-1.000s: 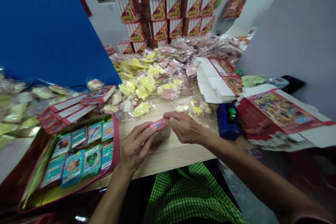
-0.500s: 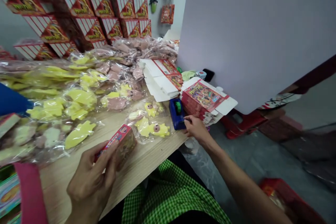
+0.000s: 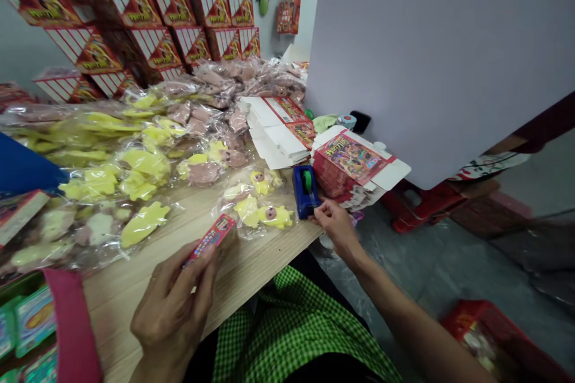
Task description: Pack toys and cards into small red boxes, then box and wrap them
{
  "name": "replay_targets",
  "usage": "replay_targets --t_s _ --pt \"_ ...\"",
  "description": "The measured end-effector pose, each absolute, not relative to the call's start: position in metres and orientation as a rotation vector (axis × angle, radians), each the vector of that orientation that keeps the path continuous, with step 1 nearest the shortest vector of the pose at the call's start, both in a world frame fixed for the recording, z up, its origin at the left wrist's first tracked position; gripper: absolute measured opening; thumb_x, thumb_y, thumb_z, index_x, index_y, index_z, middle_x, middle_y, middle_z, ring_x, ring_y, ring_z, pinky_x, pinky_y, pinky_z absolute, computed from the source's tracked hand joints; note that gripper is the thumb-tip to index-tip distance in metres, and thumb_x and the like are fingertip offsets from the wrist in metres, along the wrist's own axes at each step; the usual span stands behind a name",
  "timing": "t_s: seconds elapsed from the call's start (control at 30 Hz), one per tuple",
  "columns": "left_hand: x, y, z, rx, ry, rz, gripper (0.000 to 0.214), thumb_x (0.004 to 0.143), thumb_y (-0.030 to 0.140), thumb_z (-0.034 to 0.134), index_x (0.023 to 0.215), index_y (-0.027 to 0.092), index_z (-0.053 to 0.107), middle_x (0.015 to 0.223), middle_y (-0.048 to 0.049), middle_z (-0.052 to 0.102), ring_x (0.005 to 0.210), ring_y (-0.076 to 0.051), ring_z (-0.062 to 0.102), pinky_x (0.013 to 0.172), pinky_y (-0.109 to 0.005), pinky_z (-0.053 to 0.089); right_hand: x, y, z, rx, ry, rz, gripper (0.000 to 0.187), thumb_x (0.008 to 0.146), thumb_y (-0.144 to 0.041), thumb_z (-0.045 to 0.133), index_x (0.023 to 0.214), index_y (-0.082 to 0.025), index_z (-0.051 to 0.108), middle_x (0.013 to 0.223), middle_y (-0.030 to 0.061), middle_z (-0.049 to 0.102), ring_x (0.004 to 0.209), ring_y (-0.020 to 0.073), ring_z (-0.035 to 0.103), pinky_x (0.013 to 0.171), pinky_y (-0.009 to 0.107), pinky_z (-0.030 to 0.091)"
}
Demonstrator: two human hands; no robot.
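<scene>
My left hand [image 3: 175, 305] is closed round a small red printed box [image 3: 213, 239], held by its sides just above the table. Its narrow printed face is turned up, and my fingers cover the near end. My right hand [image 3: 335, 221] is at the near end of a blue tape dispenser [image 3: 305, 194]. Its thumb and forefinger are pinched together there on a thin strip of clear tape, which hardly shows. The dispenser carries a green core. Between my hands lie yellow figures in clear bags [image 3: 265, 215].
Flat red-and-white cartons [image 3: 283, 137] and a stack of printed red cartons [image 3: 354, 161] lie behind the dispenser. Bagged yellow and pink pieces [image 3: 148, 167] heap the table's left. Display boxes [image 3: 171, 6] are stacked behind. A pink-edged box [image 3: 72, 323] is at lower left.
My left hand has tilted the small box, so its narrow face shows more and its side less. My right hand stays by the dispenser, slightly lower against it. The view has shifted slightly.
</scene>
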State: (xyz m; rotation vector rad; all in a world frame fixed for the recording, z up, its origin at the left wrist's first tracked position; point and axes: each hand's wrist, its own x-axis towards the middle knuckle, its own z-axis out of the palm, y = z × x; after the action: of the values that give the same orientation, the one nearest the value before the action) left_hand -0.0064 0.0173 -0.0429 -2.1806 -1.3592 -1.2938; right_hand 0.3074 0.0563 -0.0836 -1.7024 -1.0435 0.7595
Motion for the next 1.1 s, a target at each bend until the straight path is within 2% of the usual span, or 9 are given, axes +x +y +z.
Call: replay_targets --t_s 0.13,0.3,0.4,0.5,0.57,0.63,0.7,0.87,1.1 --pt "-0.009 0.026 -0.035 -2.114 -1.406 -1.355 0.018 0.091 0.016 0.071 0.108 0.021 0.073 0.11 -0.007 0.073 0.086 -0.017 0.073 0.069 -0.024 0.059 0.306 0.048 -0.093 -1.739 -1.092 0.621 0.023 0.069 -0.043 0.057 0.058 -0.024 0.05 0.085 0.0083 0.062 0.083 0.0254 0.061 0.08 0.04 0.052" --pt "-0.007 0.025 -0.031 -2.171 -1.348 -1.313 0.022 0.089 0.011 0.072 0.11 0.018 0.071 0.115 -0.0099 0.073 0.096 -0.02 0.074 0.085 -0.032 0.062 0.3 0.024 -0.066 -1.662 -1.259 0.412 0.02 0.079 -0.04 0.058 0.07 -0.022 0.059 0.11 0.013 0.066 0.107 0.0291 0.06 0.087 0.039 0.049" --pt "-0.007 0.024 -0.031 -2.161 -1.338 -1.341 0.023 0.089 0.007 0.07 0.11 0.016 0.071 0.112 -0.0111 0.076 0.096 -0.02 0.075 0.087 -0.032 0.063 0.279 0.018 -0.038 -1.495 -1.507 0.483 0.017 0.09 -0.035 0.059 0.08 -0.022 0.063 0.083 0.0049 0.069 0.075 0.0201 0.064 0.069 0.031 0.048" --pt "-0.006 0.024 -0.028 -2.156 -1.345 -1.365 0.021 0.09 0.006 0.069 0.108 0.016 0.07 0.11 -0.012 0.078 0.096 -0.02 0.076 0.085 -0.032 0.064 0.237 0.024 -0.015 -1.176 -1.578 0.979 0.018 0.094 -0.034 0.058 0.084 -0.021 0.067 0.064 -0.0007 0.064 0.057 0.0142 0.058 0.055 0.025 0.045" --pt "-0.006 0.023 -0.027 -2.153 -1.351 -1.375 0.02 0.09 0.006 0.068 0.107 0.016 0.07 0.108 -0.0114 0.078 0.096 -0.02 0.077 0.083 -0.031 0.064 0.206 0.035 -0.006 -0.978 -1.51 1.287 0.02 0.092 -0.034 0.059 0.101 -0.02 0.071 0.062 -0.0019 0.064 0.053 0.0129 0.057 0.052 0.024 0.046" --pt "-0.006 0.022 -0.027 -2.157 -1.36 -1.396 0.019 0.091 0.007 0.068 0.107 0.017 0.069 0.108 -0.0106 0.079 0.096 -0.02 0.077 0.082 -0.031 0.065 0.179 0.047 -0.002 -0.856 -1.437 1.498 0.041 0.089 -0.034 0.062 0.127 -0.018 0.067 0.059 -0.0039 0.064 0.05 0.0117 0.054 0.051 0.024 0.046" --pt "-0.007 0.022 -0.029 -2.149 -1.38 -1.428 0.019 0.091 0.009 0.068 0.108 0.018 0.068 0.108 -0.0102 0.078 0.096 -0.02 0.077 0.081 -0.03 0.064 0.161 0.058 -0.001 -0.806 -1.402 1.626 0.064 0.085 -0.033 0.064 0.146 -0.015 0.054 0.058 -0.0051 0.064 0.049 0.0114 0.054 0.051 0.025 0.046" --pt "-0.006 0.023 -0.031 -2.053 -1.447 -1.448 0.031 0.092 0.012 0.068 0.122 0.017 0.06 0.109 -0.0092 0.077 0.094 -0.018 0.077 0.082 -0.028 0.064 0.146 0.072 0.002 -0.926 -1.439 1.664 0.08 0.08 -0.03 0.062 0.152 -0.004 0.041 0.054 -0.0055 0.063 0.045 0.0123 0.055 0.048 0.025 0.045" --pt "-0.013 0.023 -0.023 -2.285 -1.518 -1.475 0.02 0.094 0.013 0.064 0.112 0.019 0.069 0.109 -0.0097 0.074 0.096 -0.018 0.073 0.082 -0.03 0.062 0.145 0.068 -0.005 -0.897 -1.332 1.674 0.09 0.079 -0.032 0.064 0.156 -0.006 0.026 0.054 -0.0064 0.062 0.047 0.0137 0.055 0.049 0.025 0.042"
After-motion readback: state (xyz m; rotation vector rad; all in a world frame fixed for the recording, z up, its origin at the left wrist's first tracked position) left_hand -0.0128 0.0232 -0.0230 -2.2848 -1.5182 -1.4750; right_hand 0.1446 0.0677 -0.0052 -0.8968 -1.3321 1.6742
